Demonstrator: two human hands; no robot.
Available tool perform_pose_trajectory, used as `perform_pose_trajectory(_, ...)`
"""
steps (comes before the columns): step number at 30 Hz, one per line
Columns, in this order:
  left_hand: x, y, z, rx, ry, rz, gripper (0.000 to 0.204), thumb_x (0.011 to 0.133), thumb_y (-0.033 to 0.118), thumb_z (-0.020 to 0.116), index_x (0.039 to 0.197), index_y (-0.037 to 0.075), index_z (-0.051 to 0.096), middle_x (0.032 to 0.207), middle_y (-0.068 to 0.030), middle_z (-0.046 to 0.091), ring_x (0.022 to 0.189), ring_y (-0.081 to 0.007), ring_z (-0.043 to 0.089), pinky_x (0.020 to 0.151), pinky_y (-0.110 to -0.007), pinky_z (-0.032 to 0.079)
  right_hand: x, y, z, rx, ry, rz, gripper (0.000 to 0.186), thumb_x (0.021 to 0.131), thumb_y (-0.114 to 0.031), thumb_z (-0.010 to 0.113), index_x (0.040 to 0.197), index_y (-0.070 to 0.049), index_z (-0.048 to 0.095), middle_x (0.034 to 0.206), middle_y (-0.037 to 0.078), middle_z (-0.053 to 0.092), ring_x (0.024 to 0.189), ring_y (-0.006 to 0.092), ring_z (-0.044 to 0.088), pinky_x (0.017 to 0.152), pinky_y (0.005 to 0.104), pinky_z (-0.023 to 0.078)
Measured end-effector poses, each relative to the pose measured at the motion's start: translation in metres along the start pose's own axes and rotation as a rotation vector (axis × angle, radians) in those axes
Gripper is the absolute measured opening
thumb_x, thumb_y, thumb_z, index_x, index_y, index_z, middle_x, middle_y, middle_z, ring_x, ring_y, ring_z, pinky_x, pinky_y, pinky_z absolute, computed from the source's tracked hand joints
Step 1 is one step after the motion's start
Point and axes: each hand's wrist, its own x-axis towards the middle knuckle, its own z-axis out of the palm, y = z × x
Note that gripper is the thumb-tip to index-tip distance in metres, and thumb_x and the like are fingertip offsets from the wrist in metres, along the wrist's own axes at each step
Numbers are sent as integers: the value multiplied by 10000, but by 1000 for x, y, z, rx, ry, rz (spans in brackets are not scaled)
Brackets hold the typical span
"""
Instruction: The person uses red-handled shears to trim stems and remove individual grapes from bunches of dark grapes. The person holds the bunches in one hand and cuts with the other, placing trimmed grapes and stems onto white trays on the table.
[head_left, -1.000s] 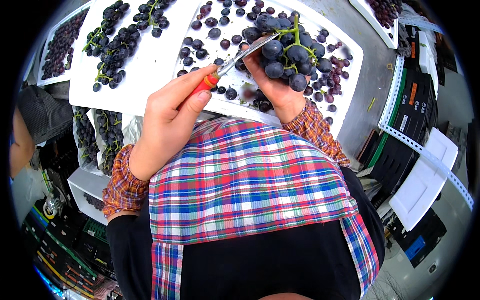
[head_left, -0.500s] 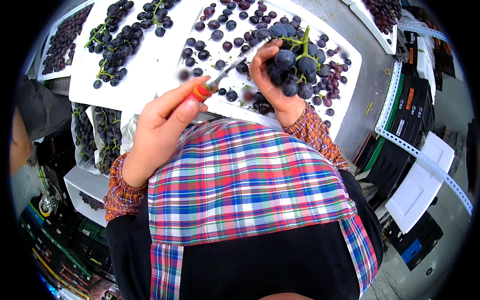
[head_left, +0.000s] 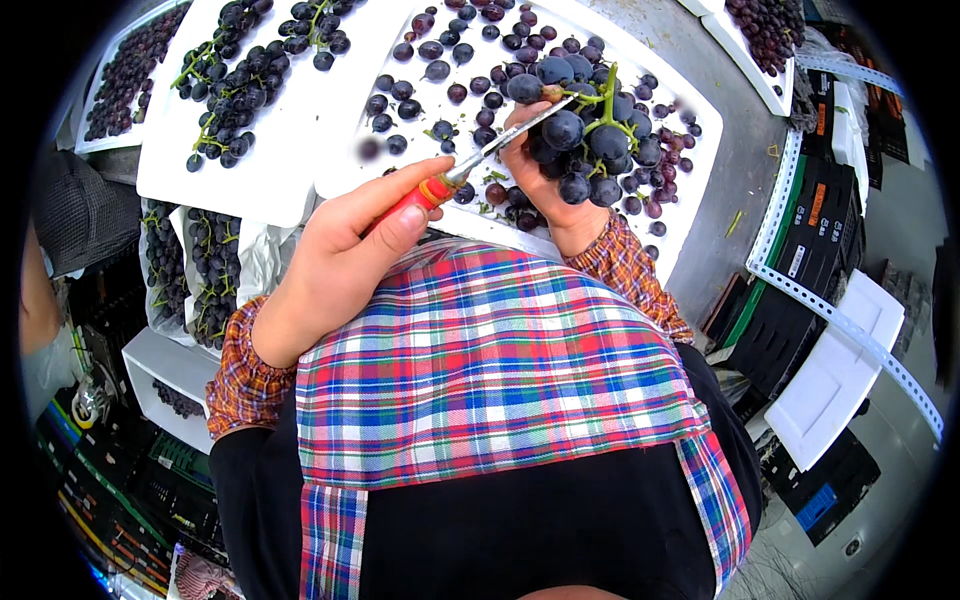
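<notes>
My left hand point(head_left: 350, 235) is closed around a pair of red-handled snips point(head_left: 438, 187) with long, thin metal blades. Their tip reaches in beside the green stem of a bunch of dark grapes point(head_left: 607, 142). That bunch is held up by my right hand point(head_left: 560, 200), whose fingers curl round its left side and are partly hidden by the fruit. Below the bunch, many loose dark and reddish grapes point(head_left: 437, 70) lie in a white foam tray point(head_left: 690, 215).
To the left, grape bunches point(head_left: 235, 95) rest on a white surface point(head_left: 270, 170). Past it stands another grape-filled tray point(head_left: 130, 75). A lined box of bunches point(head_left: 215, 270) sits lower left. At right are a perforated metal strip point(head_left: 830, 305) and a white lid point(head_left: 835, 370).
The snips have moved right and slightly down, bringing their tip in against the bunch's stem. My right hand still holds the bunch, which has shifted slightly.
</notes>
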Motion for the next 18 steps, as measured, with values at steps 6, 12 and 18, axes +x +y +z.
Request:
perform_pose_trajectory(6,9,0,2,376,143,277,406,923,158,555,1292,-9,524,1220,-188,584,1083,-283,577,935,-350,440,0,-8,-4,-43,49,-83,445,890,-382,517,1181,-46,553,1136,160,564,1102,276,522,989,478,398)
perform_pose_trajectory(12,17,-5,-1,711,274,442,406,858,103,613,1243,-12,558,1211,-205,572,1067,-354,557,934,-393,423,2,-1,1,-261,-8,-198,422,929,-356,484,1223,-58,540,1187,118,571,1108,259,538,1003,422,401)
perform_pose_trajectory(18,19,-7,-3,682,270,422,405,850,90,615,1239,-13,561,1207,-208,573,1075,-354,554,943,-395,417,3,3,5,-316,78,-239,420,911,-382,489,1211,-97,560,1180,102,582,1098,253,540,1003,447,396)
